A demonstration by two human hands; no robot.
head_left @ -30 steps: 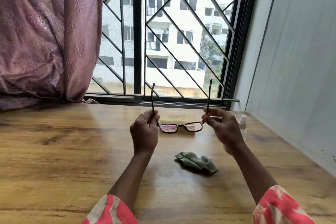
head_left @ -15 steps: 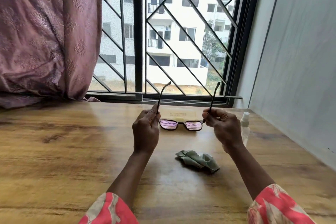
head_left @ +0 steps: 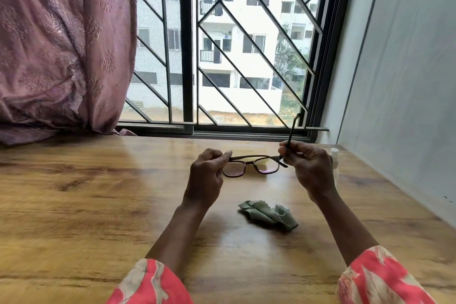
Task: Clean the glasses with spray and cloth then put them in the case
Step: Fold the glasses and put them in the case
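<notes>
The counter [head_left: 86, 205] is big and brown. Above it, the left hand [head_left: 206, 175] and right hand [head_left: 308, 168] hold the glasses [head_left: 251, 166] between them, each pinching one end. The cloth [head_left: 267, 215] lies crumpled on the counter at 6 o'clock from the glasses. A small bottle [head_left: 334, 155] peeks out at 3 o'clock, behind the right hand.

we see bare desk [head_left: 86, 205] along its left edge and near edge, while the crumpled cloth [head_left: 267, 215] sits centre-right and a small bottle [head_left: 334, 163] stands near the right edge.
</notes>
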